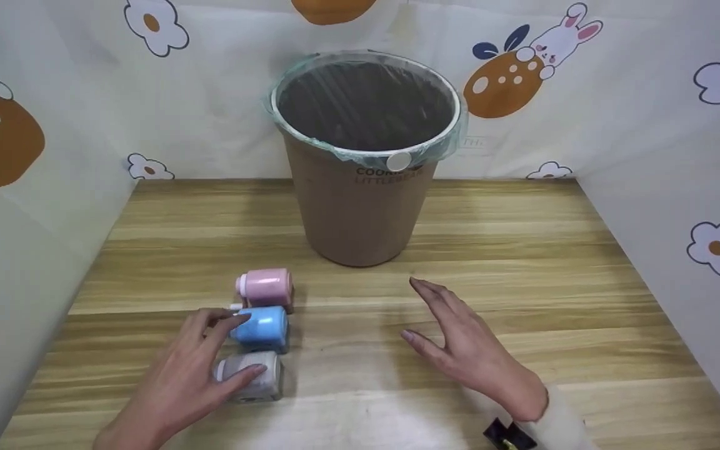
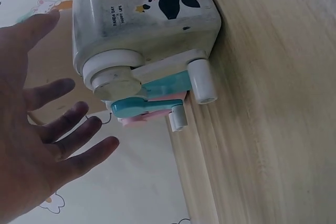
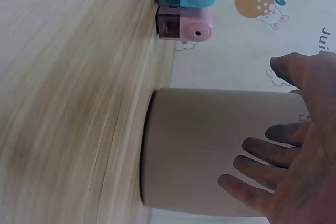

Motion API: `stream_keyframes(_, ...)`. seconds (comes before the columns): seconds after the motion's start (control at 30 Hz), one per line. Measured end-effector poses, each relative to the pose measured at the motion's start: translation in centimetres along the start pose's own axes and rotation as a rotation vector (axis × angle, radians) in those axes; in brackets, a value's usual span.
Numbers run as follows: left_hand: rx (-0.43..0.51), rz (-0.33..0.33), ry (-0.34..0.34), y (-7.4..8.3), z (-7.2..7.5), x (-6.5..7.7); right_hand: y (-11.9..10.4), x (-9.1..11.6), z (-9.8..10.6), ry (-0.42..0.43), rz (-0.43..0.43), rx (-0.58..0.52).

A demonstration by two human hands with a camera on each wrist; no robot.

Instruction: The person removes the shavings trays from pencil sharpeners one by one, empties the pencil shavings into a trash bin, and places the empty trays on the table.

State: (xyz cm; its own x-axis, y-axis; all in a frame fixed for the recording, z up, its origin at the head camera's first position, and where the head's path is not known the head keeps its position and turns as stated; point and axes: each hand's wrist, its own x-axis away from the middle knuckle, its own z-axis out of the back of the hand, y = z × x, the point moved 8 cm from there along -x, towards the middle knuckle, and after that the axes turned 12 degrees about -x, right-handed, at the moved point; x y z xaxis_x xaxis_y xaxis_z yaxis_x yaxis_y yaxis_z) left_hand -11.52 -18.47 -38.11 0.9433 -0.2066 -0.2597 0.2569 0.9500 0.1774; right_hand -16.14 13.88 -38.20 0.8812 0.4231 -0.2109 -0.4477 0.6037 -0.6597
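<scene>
Three crank pencil sharpeners stand in a row left of centre in the head view: a pink sharpener [image 1: 270,286] farthest, a blue sharpener [image 1: 266,328] in the middle, and a greyish-white sharpener [image 1: 270,384] nearest. My left hand [image 1: 185,369] hovers over the near two with fingers spread, holding nothing. In the left wrist view the white sharpener [image 2: 142,14] shows panda prints and a white crank, clear of the fingers. My right hand [image 1: 475,350] hangs above the table on the right, fingers extended and nothing in it.
A brown trash bin [image 1: 360,212] with a thin greenish liner [image 1: 450,147] stands at the back centre of the wood-grain table [image 1: 541,269]. Patterned cloth walls [image 1: 222,112] enclose the back and both sides.
</scene>
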Motion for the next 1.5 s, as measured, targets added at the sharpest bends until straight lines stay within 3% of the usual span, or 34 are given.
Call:
stream_keyframes(0.3, -0.011, -0.025, -0.045, 0.3, -0.9, 0.2, -1.3, -0.2, -1.9, -0.036, 0.085, 0.006)
stream_keyframes(0.57, -0.044, -0.164, 0.103, 1.1, -1.0, 1.1, -1.7, -0.2, -3.7, -0.083, 0.111, -0.019)
stream_keyframes(0.67, -0.057, -0.194, 0.129, 1.3, -1.1, 1.2, -1.9, -0.2, -4.5, -0.115, 0.121, -0.023)
stream_keyframes(0.9, -0.042, -0.176, 0.042, 1.4, -1.7, 1.3, -2.1, -0.2, -5.9, -0.187, 0.093, -0.033)
stream_keyframes(1.1, 0.003, -0.161, -0.045, 1.5, -2.2, 1.4, -2.6, -0.2, -6.6, -0.208, 0.123, -0.042)
stream_keyframes(1.5, 0.01, -0.188, 0.003, 1.9, -1.8, 1.2, -3.6, -0.3, -7.3, -0.22, 0.177, -0.025)
